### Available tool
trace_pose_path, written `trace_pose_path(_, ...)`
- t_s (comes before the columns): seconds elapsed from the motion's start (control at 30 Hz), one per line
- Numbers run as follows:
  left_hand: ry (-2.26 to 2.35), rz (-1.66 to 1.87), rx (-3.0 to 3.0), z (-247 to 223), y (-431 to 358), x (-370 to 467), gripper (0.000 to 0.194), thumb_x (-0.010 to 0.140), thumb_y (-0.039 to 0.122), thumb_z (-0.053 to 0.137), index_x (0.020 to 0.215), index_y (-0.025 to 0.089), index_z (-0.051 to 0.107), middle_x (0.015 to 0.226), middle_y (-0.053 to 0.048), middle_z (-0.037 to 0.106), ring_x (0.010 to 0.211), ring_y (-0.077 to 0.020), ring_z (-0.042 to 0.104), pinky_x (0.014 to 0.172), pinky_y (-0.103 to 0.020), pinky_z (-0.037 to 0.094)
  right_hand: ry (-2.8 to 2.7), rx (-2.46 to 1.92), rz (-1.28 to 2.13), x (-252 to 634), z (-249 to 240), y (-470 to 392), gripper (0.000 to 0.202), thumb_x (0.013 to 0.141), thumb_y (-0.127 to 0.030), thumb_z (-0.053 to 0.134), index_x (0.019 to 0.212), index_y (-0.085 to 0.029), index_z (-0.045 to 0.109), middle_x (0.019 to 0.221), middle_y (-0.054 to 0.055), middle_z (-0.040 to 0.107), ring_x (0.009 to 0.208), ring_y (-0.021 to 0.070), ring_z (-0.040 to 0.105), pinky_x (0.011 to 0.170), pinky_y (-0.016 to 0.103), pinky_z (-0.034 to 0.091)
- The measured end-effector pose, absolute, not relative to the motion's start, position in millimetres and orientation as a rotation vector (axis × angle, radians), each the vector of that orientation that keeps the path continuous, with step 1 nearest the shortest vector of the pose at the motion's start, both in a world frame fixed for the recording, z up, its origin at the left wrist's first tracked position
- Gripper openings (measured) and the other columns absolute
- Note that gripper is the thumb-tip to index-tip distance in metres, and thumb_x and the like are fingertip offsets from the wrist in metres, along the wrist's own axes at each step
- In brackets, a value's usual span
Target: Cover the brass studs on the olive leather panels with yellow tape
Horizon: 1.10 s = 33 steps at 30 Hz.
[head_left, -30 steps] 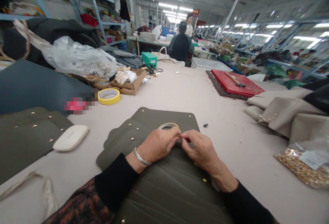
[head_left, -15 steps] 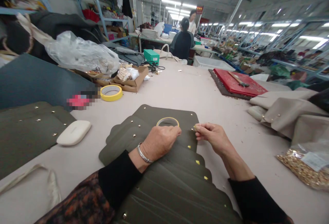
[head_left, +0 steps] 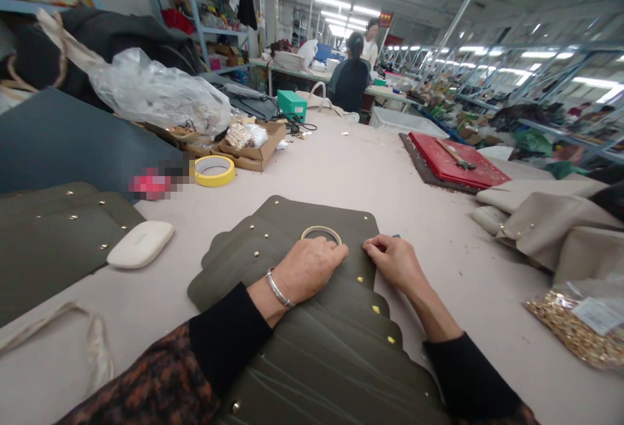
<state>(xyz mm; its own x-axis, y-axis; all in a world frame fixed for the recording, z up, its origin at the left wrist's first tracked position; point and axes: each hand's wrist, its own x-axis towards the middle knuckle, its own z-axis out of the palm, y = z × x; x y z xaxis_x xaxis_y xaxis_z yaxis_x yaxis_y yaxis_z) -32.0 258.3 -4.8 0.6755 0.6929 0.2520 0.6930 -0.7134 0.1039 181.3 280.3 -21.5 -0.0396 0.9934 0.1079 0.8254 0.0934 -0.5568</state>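
Several olive panels with gold studs (head_left: 51, 249) lie overlapped at my far left, a white oval case (head_left: 141, 245) resting partly on their edge. Beyond that sits a wide yellow tape roll (head_left: 214, 173), just beside an open cardboard box (head_left: 258, 152) of small packed parts. In front of me is a second spread of studded panels, the olive fan (head_left: 312, 353), its layers stepped toward me. My left hand (head_left: 309, 266) is over it, fingers curled closed around the near side of a narrow yellow tape roll (head_left: 320, 228), which stands out beyond my knuckles. Right of that, three yellow tape bits (head_left: 376, 309) run down the stepped right-hand edges, one to a layer. My right hand (head_left: 390, 256) is at the right edge of the farthest layer, thumb and fingertips pinched together; I can't tell whether a scrap of tape is between them. As I judge it, those three layers have their tape and the farthest is being dealt with; on the nearer edges I make out no clear yellow, so they look undone. Further right are a hammer (head_left: 455, 155) on a red pad (head_left: 433, 162) and a clear bag of gold hardware (head_left: 575, 331).
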Motion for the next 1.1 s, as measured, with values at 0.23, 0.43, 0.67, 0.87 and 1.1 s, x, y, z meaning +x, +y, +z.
trace_pose_path(0.23, -1.194, -0.410, -2.874, -5.4, 257.9, -32.1, 0.010, 0.092, 0.018, 0.043, 0.090, 0.018, 0.052, 0.083, -0.003, 0.062, 0.076, -0.0187, 0.057, 0.063, -0.029, 0.045, -1.883, -1.867, 0.436, 187.4, -26.3, 286.3, 0.032, 0.074, -0.032, 0.062, 0.101, -0.017, 0.069, 0.060, 0.001, 0.067, 0.056, 0.0172, 0.062, 0.059, 0.028, 0.045)
trace_pose_path(0.43, -1.216, -0.401, -2.913, -5.0, 261.7, -31.9, 0.010, 0.092, 0.019, 0.043, 0.089, 0.017, 0.053, 0.084, -0.004, 0.061, 0.079, -0.0198, 0.055, 0.071, -0.031, 0.045, -1.762, -1.631, 0.451, 204.5, -23.7, 278.3, 0.032, 0.084, -0.039, 0.053, 0.098, -0.014, 0.066, 0.068, 0.003, 0.067, 0.058, 0.0154, 0.061, 0.059, 0.027, 0.047)
trace_pose_path(0.67, -1.238, -0.444, -2.953, -4.0, 263.6, -31.3, 0.010, 0.092, 0.019, 0.043, 0.090, 0.018, 0.053, 0.084, -0.004, 0.060, 0.080, -0.0194, 0.054, 0.073, -0.031, 0.044, -2.295, -1.555, 0.116, 191.3, -25.1, 276.7, 0.022, 0.086, -0.023, 0.048, 0.088, -0.018, 0.069, 0.088, 0.007, 0.069, 0.078, 0.0190, 0.063, 0.074, 0.030, 0.046)
trace_pose_path(0.87, -1.238, -0.673, -2.987, -5.2, 266.2, -32.2, 0.012, 0.092, 0.019, 0.041, 0.088, 0.018, 0.052, 0.086, -0.004, 0.060, 0.083, -0.0177, 0.055, 0.077, -0.029, 0.045, -2.060, -1.976, 0.292, 176.1, -18.9, 283.4, 0.022, 0.080, -0.025, 0.051, 0.085, -0.020, 0.073, 0.079, 0.005, 0.072, 0.074, 0.0200, 0.065, 0.065, 0.028, 0.043)
trace_pose_path(1.1, -1.158, -1.068, -3.019, -13.1, 268.9, -37.0, 0.016, 0.095, 0.020, 0.040, 0.097, 0.019, 0.055, 0.095, -0.002, 0.065, 0.090, -0.0145, 0.061, 0.082, -0.026, 0.048, -2.222, -1.659, 0.886, 187.9, -4.1, 275.8, 0.021, 0.077, -0.027, 0.054, 0.068, -0.018, 0.071, 0.062, 0.001, 0.067, 0.059, 0.0153, 0.060, 0.053, 0.024, 0.039)
